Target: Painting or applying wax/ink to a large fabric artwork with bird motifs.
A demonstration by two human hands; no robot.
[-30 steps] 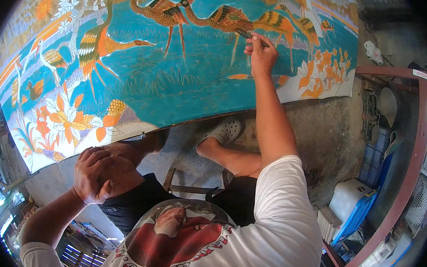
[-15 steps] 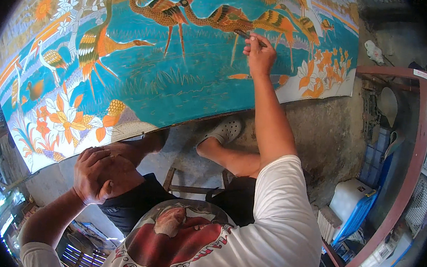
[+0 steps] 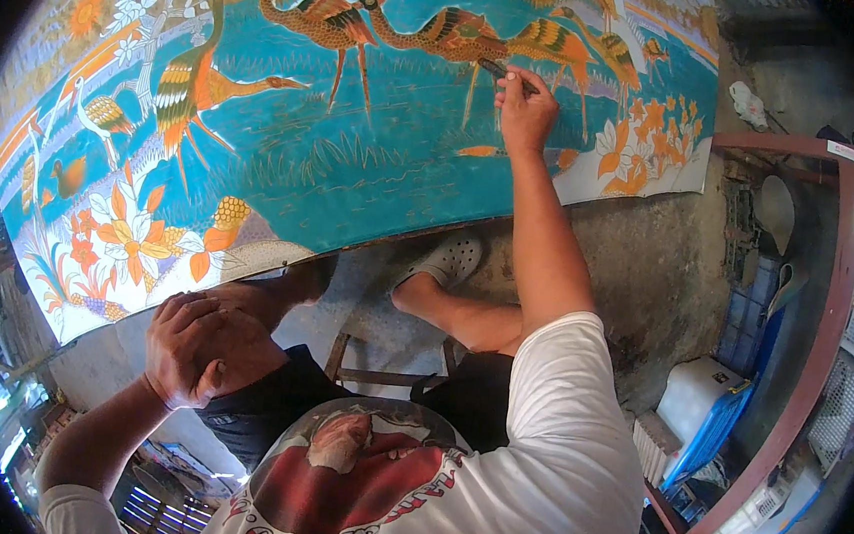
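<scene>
A large painted cloth spreads before me, with long-legged brown and orange birds on teal water. My right hand is over its right half, fingers closed round a short dark paintbrush. The brush's tip is at the legs of a brown bird, just below its body; whether it touches the cloth I cannot tell. Lower left, my left hand lies over my bent knee, fingers spread along it and holding nothing.
Orange and white flowers fill the cloth's lower left corner. Beneath its near edge are my foot in a grey clog and a wooden stool frame. A reddish-brown frame stands at the right, beside a white and blue container.
My right hand and the brush have shifted very slightly to the right along the bird's legs. My left hand stays on the knee.
</scene>
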